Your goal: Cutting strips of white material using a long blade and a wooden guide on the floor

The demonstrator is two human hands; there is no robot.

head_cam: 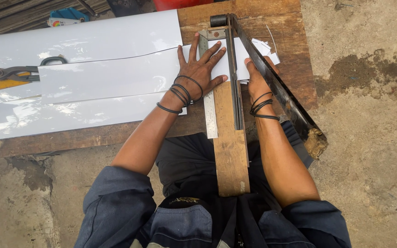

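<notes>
My left hand [201,69] lies flat with fingers spread on a white sheet strip [111,78], pressing it against a steel ruler [208,101] on a wooden plank [230,151]. My right hand [257,78] rests on the sheet's end to the right of the fixed blade [234,78], beside the long dark lever blade [281,92] of a bench shear, which is swung open to the right. The right hand's fingers are partly hidden, so its grip is unclear. Black bands circle both wrists.
More white sheets [70,41] cover the wooden bench [263,18] to the left. Tin snips [19,71] lie on them at the far left. Small white offcuts [267,48] sit behind the blade. Rough concrete floor [368,115] lies to the right.
</notes>
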